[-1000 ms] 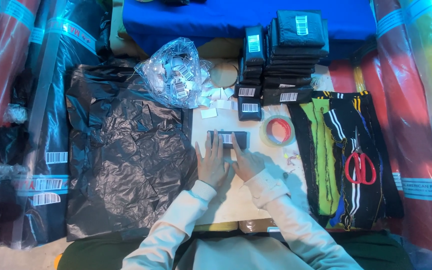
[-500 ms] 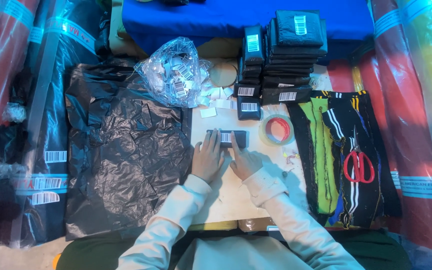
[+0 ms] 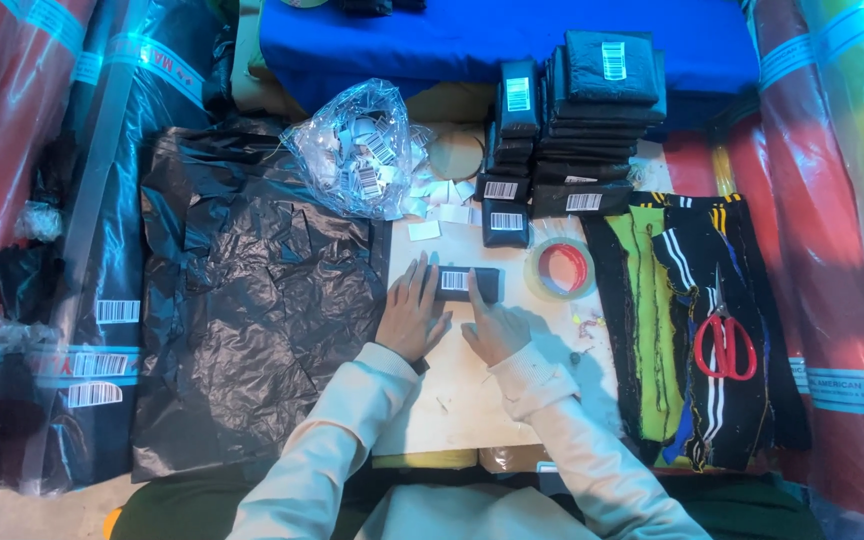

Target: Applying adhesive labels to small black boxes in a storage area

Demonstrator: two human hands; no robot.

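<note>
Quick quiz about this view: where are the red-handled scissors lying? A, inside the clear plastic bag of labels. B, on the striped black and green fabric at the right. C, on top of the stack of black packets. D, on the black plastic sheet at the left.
B: the red-handled scissors rest on the striped black and green fabric at the right, apart from both hands.
</note>
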